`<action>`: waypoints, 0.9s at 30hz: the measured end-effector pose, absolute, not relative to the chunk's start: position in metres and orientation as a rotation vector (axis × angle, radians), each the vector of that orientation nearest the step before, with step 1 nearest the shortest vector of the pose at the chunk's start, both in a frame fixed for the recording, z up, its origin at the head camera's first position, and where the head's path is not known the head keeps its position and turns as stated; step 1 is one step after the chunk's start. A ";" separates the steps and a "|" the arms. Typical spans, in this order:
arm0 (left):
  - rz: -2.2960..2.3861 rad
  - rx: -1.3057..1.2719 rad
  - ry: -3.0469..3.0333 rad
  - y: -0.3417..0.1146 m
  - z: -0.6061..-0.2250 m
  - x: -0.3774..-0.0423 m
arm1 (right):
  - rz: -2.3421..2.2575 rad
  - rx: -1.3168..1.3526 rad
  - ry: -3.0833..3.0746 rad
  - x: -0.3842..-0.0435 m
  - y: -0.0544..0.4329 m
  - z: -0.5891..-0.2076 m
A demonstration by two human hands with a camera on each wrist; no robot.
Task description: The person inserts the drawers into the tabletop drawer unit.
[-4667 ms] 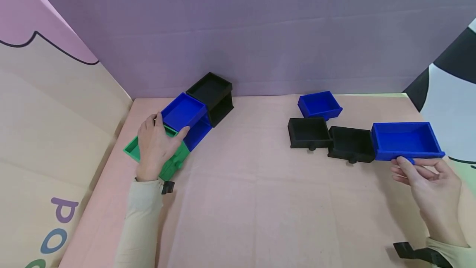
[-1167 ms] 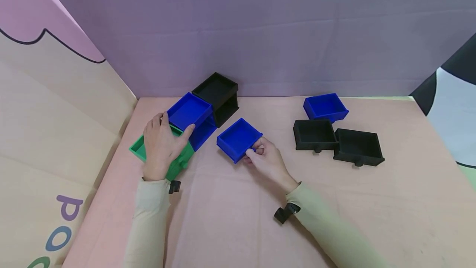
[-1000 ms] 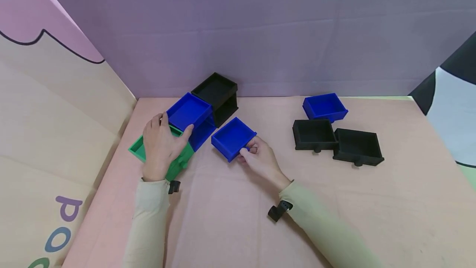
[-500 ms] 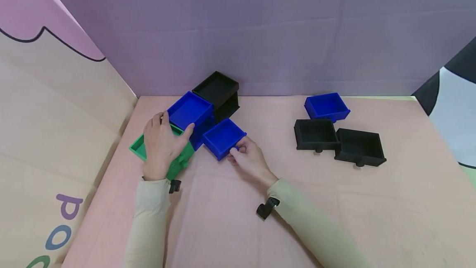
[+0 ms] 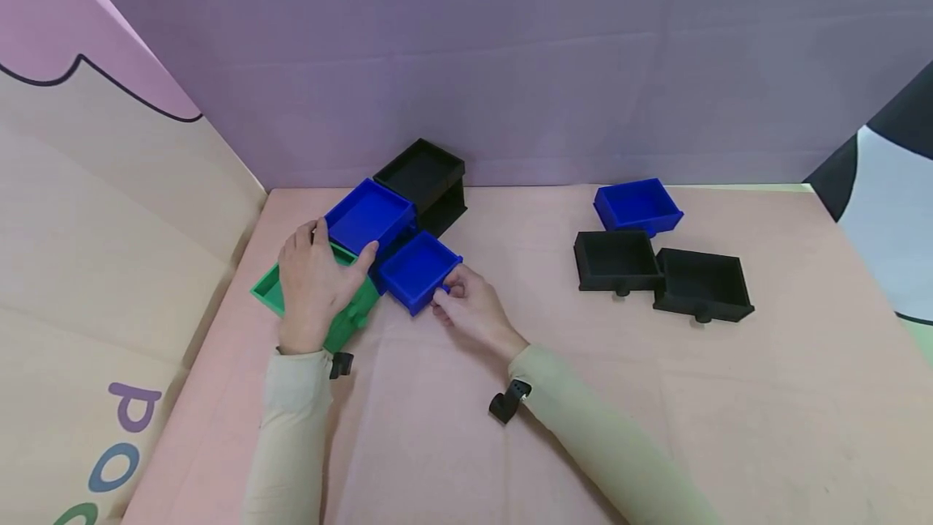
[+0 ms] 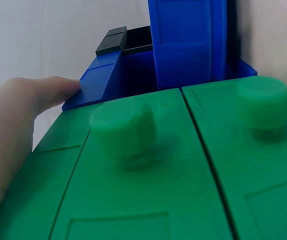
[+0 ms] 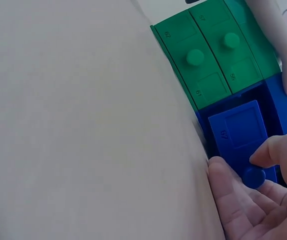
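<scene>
My right hand (image 5: 472, 310) pinches a small blue drawer (image 5: 419, 270) by its round knob (image 7: 254, 176). The drawer's back end is at the front opening of the blue cabinet unit (image 5: 369, 215). In the right wrist view its front panel stands slightly tilted within that opening. My left hand (image 5: 313, 286) rests spread over the green cabinet unit (image 5: 270, 290), its thumb (image 6: 58, 91) touching the blue unit's top edge. Two green drawer fronts with round knobs (image 6: 121, 129) show closed in the left wrist view. A black cabinet unit (image 5: 423, 172) with an open front adjoins the blue one.
On the right side of the pink cloth table (image 5: 437, 428) lie another blue drawer (image 5: 637, 205) and two black drawers (image 5: 615, 258), close together. A grey-purple panel (image 5: 510, 63) stands behind, and a printed panel (image 5: 109, 225) bounds the left.
My right hand has carried the blue drawer from beside the black drawers leftward to the blue unit's opening. It moved a little further left over the last second. My left hand stayed put.
</scene>
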State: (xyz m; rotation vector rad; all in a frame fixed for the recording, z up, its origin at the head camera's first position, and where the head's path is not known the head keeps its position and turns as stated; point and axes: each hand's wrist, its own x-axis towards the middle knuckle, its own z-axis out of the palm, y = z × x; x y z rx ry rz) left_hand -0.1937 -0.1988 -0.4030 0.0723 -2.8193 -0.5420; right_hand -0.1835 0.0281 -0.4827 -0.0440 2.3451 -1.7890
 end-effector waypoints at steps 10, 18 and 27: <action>-0.537 0.084 -2.818 -0.199 -0.403 -0.194 | -1.657 -0.142 2.411 -0.187 0.023 -0.478; -0.547 0.073 -2.818 -0.198 -0.402 -0.194 | -1.597 -0.189 2.384 -0.193 0.030 -0.478; -0.606 0.086 -2.825 -0.200 -0.400 -0.192 | -1.571 -0.209 2.405 -0.195 0.036 -0.478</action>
